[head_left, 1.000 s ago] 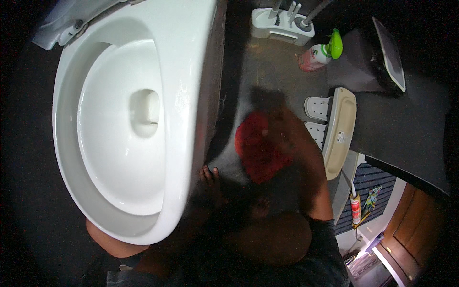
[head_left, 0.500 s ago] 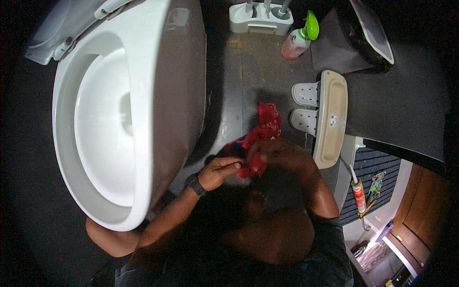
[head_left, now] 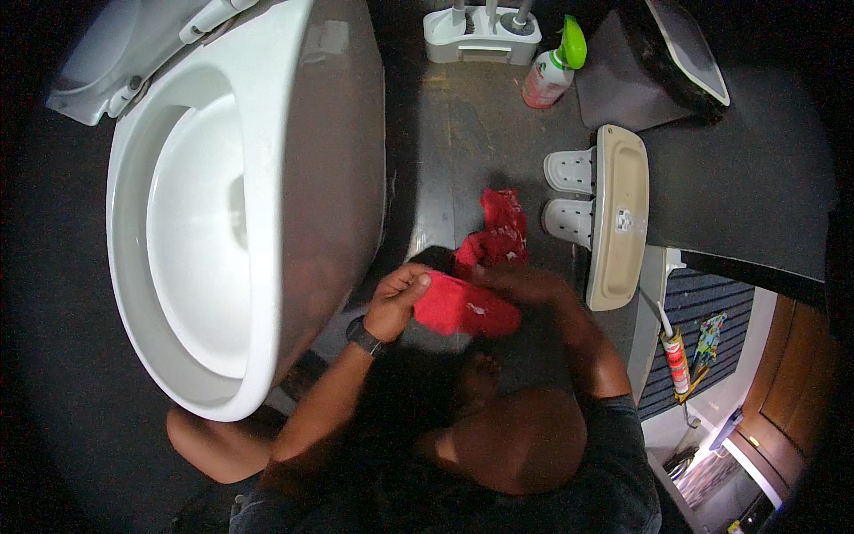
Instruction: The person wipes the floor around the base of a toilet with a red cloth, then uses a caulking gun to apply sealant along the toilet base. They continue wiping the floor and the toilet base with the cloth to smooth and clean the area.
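A red cloth (head_left: pixel 463 307) with small white marks is spread between my hands above the dark floor. My left hand (head_left: pixel 396 298), with a dark watch on its wrist, pinches the cloth's left corner between thumb and fingers. Along the upper right edge, my right hand (head_left: pixel 525 285) grips the cloth, its fingers dim and partly in shadow. Just beyond, a crumpled red fabric piece (head_left: pixel 504 218) with white patches lies on the floor; whether it joins the held part I cannot tell.
A white toilet (head_left: pixel 267 294) fills the left side. Ahead stand a brush holder (head_left: pixel 480 40), a green-topped spray bottle (head_left: pixel 549 80) and a grey bin (head_left: pixel 623 80). Right are white sandals (head_left: pixel 569 222), a beige tray-like piece (head_left: pixel 620 218) and a sealant gun (head_left: pixel 676 360).
The cloth was bunched under my hands and is now spread out flat toward me. My left hand has moved slightly away from me, holding its corner.
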Motion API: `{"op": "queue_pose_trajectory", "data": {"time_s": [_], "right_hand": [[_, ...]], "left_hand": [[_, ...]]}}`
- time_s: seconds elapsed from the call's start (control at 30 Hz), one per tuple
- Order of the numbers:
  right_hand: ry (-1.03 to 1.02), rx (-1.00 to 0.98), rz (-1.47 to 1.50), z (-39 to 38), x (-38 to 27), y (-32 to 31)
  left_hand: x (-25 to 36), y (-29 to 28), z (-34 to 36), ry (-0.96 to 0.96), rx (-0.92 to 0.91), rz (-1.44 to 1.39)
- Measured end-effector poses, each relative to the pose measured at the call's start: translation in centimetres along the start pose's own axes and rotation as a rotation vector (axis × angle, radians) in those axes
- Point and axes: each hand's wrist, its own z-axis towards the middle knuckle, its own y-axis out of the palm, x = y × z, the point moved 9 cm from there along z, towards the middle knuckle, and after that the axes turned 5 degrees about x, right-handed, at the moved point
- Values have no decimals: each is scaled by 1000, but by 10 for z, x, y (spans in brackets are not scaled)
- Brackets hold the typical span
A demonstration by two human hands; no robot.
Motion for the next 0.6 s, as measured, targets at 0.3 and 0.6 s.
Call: {"op": "queue_pose_trajectory", "data": {"time_s": [0.3, 0.6], "right_hand": [[-289, 133, 145, 36, -7, -4], [-618, 544, -537, 87, -62, -26]], "left_hand": [[-56, -24, 34, -212, 71, -163], [-71, -18, 46, -200, 101, -293]]}}
